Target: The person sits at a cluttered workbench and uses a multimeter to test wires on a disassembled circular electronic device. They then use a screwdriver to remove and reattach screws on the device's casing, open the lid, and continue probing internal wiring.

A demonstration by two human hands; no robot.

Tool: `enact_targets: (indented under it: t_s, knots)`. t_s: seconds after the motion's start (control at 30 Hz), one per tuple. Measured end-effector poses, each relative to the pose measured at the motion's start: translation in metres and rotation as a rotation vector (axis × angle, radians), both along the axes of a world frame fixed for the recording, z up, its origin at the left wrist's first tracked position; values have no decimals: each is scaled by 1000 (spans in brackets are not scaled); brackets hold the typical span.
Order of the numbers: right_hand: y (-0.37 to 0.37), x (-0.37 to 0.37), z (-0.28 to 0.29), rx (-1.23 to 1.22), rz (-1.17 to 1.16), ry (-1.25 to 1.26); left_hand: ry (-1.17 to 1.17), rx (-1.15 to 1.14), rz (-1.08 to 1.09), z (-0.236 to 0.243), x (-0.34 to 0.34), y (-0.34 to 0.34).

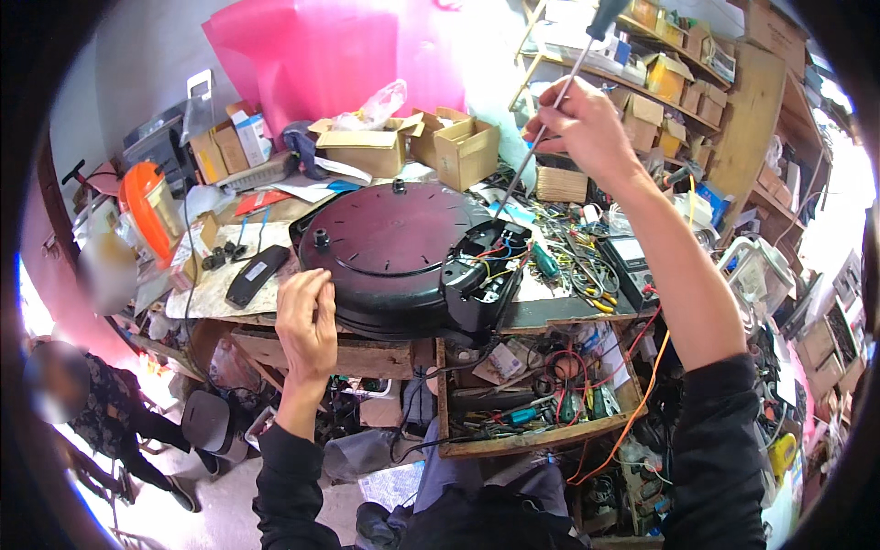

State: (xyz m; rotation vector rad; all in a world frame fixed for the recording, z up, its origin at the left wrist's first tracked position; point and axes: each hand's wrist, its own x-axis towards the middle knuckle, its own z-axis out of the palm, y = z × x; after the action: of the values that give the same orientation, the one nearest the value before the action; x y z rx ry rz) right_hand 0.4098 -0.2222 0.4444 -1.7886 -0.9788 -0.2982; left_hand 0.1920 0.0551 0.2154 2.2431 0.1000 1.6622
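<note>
Pinching screwdriver (523,168), right hand (591,128) raised

Walls (137,60): pale grey at upper left, pinkish at the left rim. Sheet (321,50): one, bright pink, creased, spread against the back wall. Shelving (676,50): wooden, several tiers, upper right, stocked with cardboard boxes (644,112); broad wooden panel (756,101) adjoining at right. Workbench (206,302): one, centre, worn pale top at left, darker front edge at right. Drawer (541,437): wooden, one, pulled out beneath the bench top. Floor (229,504): pale, lower left. Light: strong white glare (860,197) at the right rim, window or doorway indistinguishable; another bright patch beside the pink sheet.
</note>
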Motion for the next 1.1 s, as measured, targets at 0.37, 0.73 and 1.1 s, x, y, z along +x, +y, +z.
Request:
enact_targets:
  t_s: [0.37, 0.73, 1.1]
  knots:
    - [12, -1, -11, -54, 5, 39, 66, 5, 36, -13, -10, -11]
    - [13, 2, -15, -33, 39, 20, 69, 10, 37, -10, -10, -14]
    - [46, 40, 32, -17, 62, 270, 63, 23, 41, -11, -7, -14]
